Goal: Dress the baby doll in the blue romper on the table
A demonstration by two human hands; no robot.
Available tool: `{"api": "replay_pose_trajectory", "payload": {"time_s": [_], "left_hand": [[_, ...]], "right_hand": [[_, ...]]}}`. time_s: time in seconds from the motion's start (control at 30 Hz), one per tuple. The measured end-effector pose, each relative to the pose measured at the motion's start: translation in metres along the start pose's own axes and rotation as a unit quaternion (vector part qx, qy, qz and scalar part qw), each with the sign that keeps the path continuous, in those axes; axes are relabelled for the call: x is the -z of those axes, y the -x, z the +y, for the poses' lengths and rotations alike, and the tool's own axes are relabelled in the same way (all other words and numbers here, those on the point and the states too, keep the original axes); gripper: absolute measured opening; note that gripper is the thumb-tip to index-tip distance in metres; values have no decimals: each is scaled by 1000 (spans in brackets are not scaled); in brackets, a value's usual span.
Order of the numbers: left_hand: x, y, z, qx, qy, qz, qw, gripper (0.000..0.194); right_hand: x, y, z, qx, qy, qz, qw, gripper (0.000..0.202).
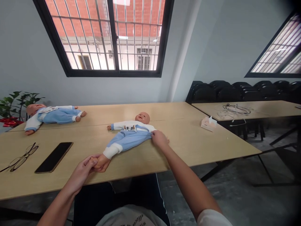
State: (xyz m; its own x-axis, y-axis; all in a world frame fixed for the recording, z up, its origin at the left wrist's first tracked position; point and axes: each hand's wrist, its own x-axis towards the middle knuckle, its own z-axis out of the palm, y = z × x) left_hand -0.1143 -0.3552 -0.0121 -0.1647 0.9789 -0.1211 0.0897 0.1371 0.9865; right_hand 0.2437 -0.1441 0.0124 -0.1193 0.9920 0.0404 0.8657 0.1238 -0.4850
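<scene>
A baby doll (pixel 134 139) in a white and light-blue outfit lies on its back on the wooden table (pixel 188 153), its head away from me and its legs toward me. My left hand (pixel 85 168) is closed round the doll's feet near the table's front edge. At the doll's side, by the waist, my right hand (pixel 160 139) pinches the blue cloth of the outfit. The doll's arm on that side is mostly hidden behind my right hand.
A second doll (pixel 58 115) in similar clothes lies at the back left. Eyeglasses (pixel 22 158) and a black phone (pixel 54 157) rest at the left. A tissue box (pixel 208 124) stands at the right; cables (pixel 236 109) lie on another table, with black chairs (pixel 204 92) behind.
</scene>
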Motion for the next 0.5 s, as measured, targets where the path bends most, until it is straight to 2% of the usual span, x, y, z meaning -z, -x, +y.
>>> {"api": "replay_pose_trajectory", "payload": {"time_s": [0.1, 0.23, 0.33, 0.43, 0.5], "left_hand": [[-7, 5, 0, -25, -39, 10, 999, 59], [-36, 17, 6, -61, -116, 7, 991, 55], [-66, 24, 10, -95, -200, -11, 975, 49], [-103, 23, 10, -145, -263, -29, 953, 47], [-130, 19, 8, -171, -276, -45, 945, 49]], "right_hand": [[0, -1, -2, -41, -5, 22, 999, 19], [-7, 12, -12, -63, -60, 34, 996, 25], [-19, 35, -25, -61, -150, 15, 987, 53], [-33, 57, -40, -17, -313, -31, 949, 82], [-37, 63, -47, 11, -361, -37, 932, 99]]}}
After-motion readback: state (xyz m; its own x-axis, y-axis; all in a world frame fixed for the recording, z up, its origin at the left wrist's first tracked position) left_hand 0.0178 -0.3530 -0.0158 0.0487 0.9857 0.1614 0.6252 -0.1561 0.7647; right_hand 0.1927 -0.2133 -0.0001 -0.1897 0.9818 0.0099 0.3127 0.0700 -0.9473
